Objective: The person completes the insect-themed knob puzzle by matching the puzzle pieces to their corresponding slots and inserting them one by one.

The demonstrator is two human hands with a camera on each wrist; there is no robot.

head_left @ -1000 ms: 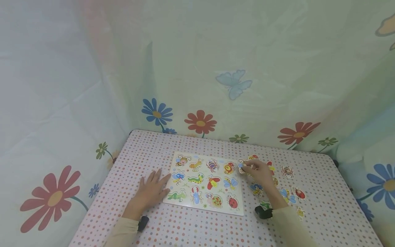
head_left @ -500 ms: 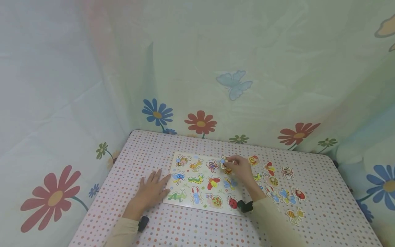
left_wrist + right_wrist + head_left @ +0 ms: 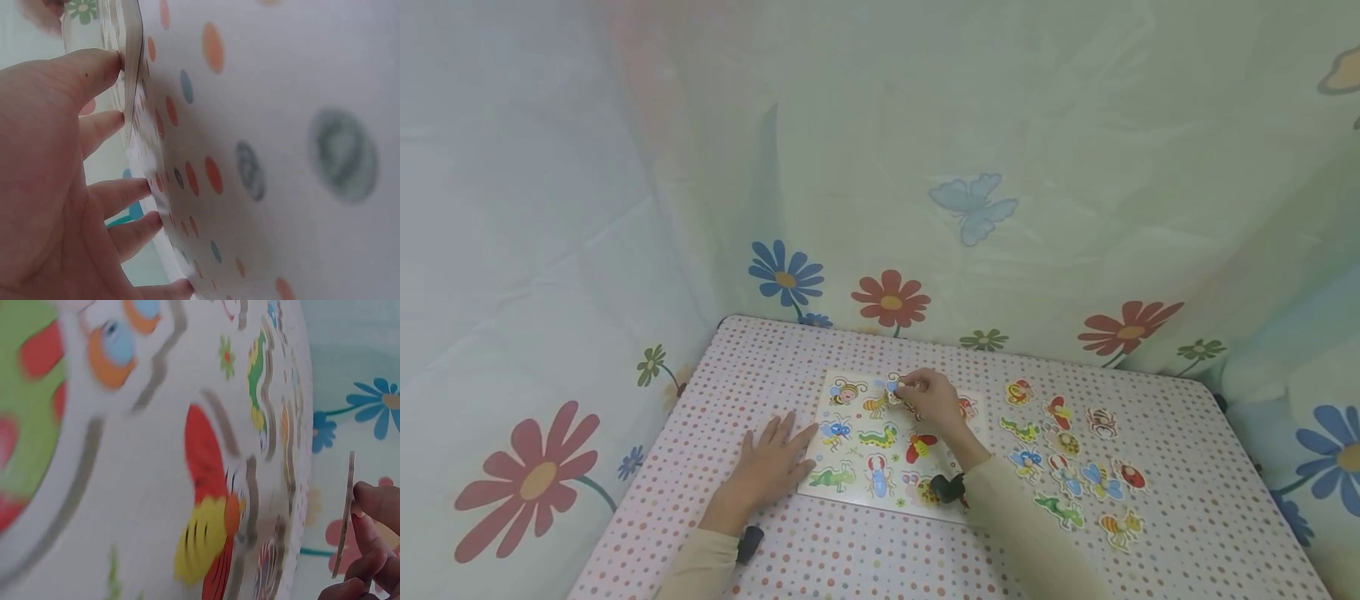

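Below a flower-printed backdrop (image 3: 1060, 125), a dotted surface (image 3: 865, 554) is topped by a white board (image 3: 854, 490) printed with colorful insects. Beside the board's left edge, which is touched by the thumb, a left hand (image 3: 770, 463) is laid with its fingers spread wide and gripping nothing, while the fingers of a right hand (image 3: 937, 410) are closed in a pinch over the board's far side. Loose insect cut-outs (image 3: 1103, 482) are scattered to the board's right, and one partly hidden piece (image 3: 892, 386) with a blue patch is held in that pinch, raised clear of the board.
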